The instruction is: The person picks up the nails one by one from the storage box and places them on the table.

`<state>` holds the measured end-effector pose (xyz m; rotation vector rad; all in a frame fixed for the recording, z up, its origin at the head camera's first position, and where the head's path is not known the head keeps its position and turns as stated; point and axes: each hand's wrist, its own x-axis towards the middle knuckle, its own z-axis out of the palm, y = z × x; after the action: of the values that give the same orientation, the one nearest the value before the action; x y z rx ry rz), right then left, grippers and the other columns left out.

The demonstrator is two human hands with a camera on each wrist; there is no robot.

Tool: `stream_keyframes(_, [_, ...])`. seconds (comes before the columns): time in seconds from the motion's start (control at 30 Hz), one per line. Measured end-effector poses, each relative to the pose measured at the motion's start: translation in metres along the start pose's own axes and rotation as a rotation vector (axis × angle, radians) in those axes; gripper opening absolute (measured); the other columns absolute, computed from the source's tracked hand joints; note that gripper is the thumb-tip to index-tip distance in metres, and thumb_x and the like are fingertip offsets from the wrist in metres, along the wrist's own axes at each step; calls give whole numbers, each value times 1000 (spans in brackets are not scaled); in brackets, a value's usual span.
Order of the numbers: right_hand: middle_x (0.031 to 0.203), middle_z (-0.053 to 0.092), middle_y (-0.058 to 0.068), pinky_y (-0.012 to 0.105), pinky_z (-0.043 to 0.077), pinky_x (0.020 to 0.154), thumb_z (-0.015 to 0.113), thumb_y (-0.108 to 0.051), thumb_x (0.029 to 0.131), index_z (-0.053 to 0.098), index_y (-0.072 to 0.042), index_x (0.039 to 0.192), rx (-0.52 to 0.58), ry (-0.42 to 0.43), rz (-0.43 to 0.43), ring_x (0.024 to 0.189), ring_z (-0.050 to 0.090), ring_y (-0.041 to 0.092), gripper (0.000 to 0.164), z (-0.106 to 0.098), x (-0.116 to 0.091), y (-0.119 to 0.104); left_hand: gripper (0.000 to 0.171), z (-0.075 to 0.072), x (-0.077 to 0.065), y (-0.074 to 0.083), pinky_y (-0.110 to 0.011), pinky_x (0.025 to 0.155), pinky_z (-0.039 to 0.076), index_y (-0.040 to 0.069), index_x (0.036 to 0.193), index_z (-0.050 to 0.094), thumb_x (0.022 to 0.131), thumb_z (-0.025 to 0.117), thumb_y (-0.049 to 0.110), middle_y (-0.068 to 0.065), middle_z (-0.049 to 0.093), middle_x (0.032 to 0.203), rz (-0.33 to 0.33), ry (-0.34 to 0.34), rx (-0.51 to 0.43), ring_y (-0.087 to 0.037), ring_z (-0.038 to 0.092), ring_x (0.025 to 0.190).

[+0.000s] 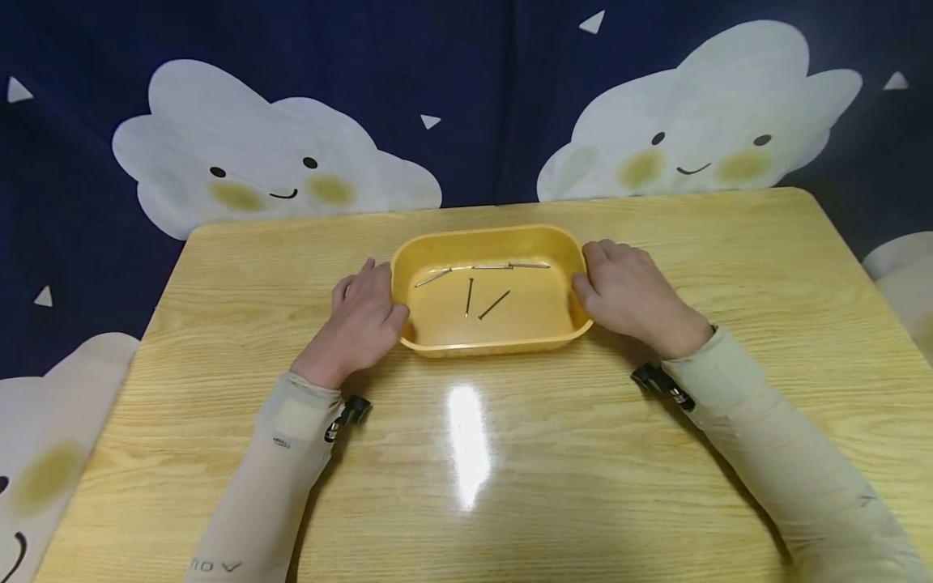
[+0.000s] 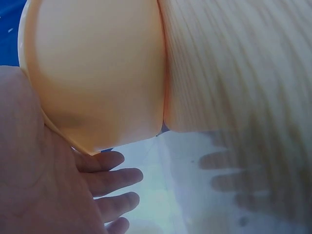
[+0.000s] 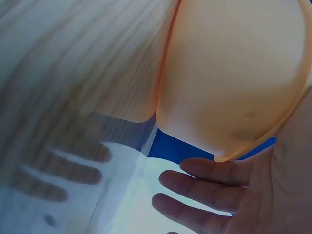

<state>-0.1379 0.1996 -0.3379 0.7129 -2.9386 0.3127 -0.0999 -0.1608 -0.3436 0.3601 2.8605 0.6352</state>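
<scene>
We log the yellow tray [image 1: 452,328] flat on the wooden table [image 1: 547,453], long axis running left to right, squarely between our two hands. Our left hand [image 1: 359,324] grips one short end, our right hand [image 1: 630,293] the opposite one; neither is nearer. Five loose nails [image 1: 495,304] lie inside, three along the far wall.

- Tray [image 1: 445,324]: plain yellow-orange
- Nails [image 1: 494,305]: silvery grey
- Table [image 1: 568,470]: pale yellow wood grain
- Curtain [image 1: 466,65]: navy, with white, yellow-cheeked clouds [image 1: 700,105] and white triangles [image 1: 431,121]
- Sleeves [image 1: 255,486]: beige, small grey lettering [image 1: 231,567]
</scene>
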Motion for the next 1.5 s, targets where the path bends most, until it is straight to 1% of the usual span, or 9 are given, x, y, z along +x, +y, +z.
stream_keyframes(0.13, [77,52,14,45,44,62,47,-18,100,55,2,89,-14,22,-10,68,49,30,24,3,-1,0,47,1,0,-1,-63,127,8,-5,137,37,98,32,22,-24,40,154,2,7,2,-43,8,162])
stream_keyframes(0.27, [78,51,15,43,43,59,45,-20,101,53,0,88,-9,-16,19,67,49,31,25,2,-1,0,48,1,0,0,-63,127,9,-5,138,36,98,31,22,-24,39,154,0,6,5,-43,8,162])
stream_keyframes(0.33, [80,51,15,43,42,59,44,-21,102,52,0,90,3,-46,40,68,49,31,26,2,0,0,52,0,0,0,-63,127,8,-7,142,34,98,31,22,-25,36,158,-3,3,9,-43,7,162])
stream_keyframes(0.5, [89,52,17,45,44,69,40,-25,104,52,3,100,57,-135,76,77,51,33,31,-1,1,0,59,0,-1,-1,-63,128,7,-8,150,28,99,30,22,-24,31,163,-7,-3,9,-43,6,162])
stream_keyframes(0.67, [104,55,22,52,46,82,38,-29,106,51,8,117,69,-181,83,92,54,38,41,-3,1,1,56,-1,0,0,-63,128,7,-7,146,31,99,31,22,-24,32,162,-8,-3,4,-42,6,162])
stream_keyframes(0.97, [95,51,19,44,38,72,40,-24,103,51,3,103,32,-125,55,85,47,36,29,-1,0,2,55,-1,0,0,-62,128,8,-7,145,31,99,31,22,-24,34,161,-8,-2,7,-42,7,162])
stream_keyframes(1.13, [95,51,18,44,38,73,41,-24,102,51,1,104,41,-152,78,86,48,36,28,-2,-1,2,49,0,0,0,-63,128,8,-6,139,35,100,31,22,-24,39,155,-1,-14,1,-44,7,162])
stream_keyframes(1.23, [94,50,16,43,38,74,41,-24,101,51,0,104,48,-158,82,86,47,35,27,-1,-1,2,50,0,0,0,-63,127,8,-5,140,35,99,31,22,-23,39,155,-8,-20,-5,-43,6,162])
stream_keyframes(1.5, [90,53,15,44,40,73,45,-23,99,52,0,99,25,-114,65,83,50,36,23,-1,1,4,53,-2,0,-2,-66,126,6,0,149,34,99,33,20,-18,37,161,2,-16,-55,-43,5,162])
